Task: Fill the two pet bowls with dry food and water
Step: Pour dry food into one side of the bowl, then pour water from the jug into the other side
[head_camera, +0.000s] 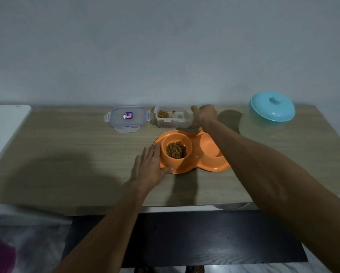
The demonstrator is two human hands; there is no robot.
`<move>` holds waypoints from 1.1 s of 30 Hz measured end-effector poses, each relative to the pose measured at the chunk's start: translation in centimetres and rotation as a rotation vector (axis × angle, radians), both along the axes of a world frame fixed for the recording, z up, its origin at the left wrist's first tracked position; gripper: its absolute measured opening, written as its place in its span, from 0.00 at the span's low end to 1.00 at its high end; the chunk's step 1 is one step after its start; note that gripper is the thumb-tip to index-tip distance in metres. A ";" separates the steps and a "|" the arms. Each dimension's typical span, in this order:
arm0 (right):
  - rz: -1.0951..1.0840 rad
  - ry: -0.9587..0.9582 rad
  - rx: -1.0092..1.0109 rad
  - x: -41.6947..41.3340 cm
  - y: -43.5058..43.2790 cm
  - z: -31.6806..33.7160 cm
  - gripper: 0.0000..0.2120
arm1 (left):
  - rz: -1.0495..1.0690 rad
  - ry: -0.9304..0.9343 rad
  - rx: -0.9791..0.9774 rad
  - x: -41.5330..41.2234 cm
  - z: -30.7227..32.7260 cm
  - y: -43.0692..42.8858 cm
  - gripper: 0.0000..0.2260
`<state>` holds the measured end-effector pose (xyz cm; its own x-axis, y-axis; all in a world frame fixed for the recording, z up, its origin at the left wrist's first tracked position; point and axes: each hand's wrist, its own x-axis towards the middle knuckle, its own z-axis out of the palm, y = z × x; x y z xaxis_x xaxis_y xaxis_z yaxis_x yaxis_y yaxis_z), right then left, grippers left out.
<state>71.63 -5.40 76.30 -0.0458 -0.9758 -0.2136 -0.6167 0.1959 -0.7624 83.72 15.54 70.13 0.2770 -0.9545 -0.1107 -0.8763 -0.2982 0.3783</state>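
Table (66,146): a long wood-grain top that fills the middle of the view, with everything else resting on it.
Water jug (267,115): at 2 o'clock from the feeder, well apart from it; clear body, turquoise lid with a knob on top.
Double feeder (186,166): an orange dish at the table's centre, holding two bowls side by side.
Left bowl (176,148): carries a heap of brown kibble (176,150).
Right bowl (210,146): partly hidden behind the right forearm; whether it holds anything cannot be told.
Food box (173,117): a clear tub at 12 o'clock from the feeder, just behind it, standing upright with a little kibble left at its bottom.
Box lid (128,118): at 11 o'clock from the feeder, just left of the food box, lying flat, clips spread, a small sticker at its middle.
Left hand (151,164): at 9 o'clock on the feeder, palm down, fingers loose and extended against the rim, thumb resting on the near edge.
Right hand (203,116): at 1 o'clock from the feeder, fingers wrapped around the right end of the food box.
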 end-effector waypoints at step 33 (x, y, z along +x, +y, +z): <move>-0.465 -0.538 0.032 -25.7 -7.8 1.4 0.21 | -0.049 -0.102 0.097 -12.0 3.6 -7.9 0.53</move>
<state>45.89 -13.16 77.68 -0.3362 -0.8737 -0.3516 -0.0033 0.3744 -0.9273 71.68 7.63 73.68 0.2450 -0.9534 -0.1763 -0.9231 -0.2849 0.2581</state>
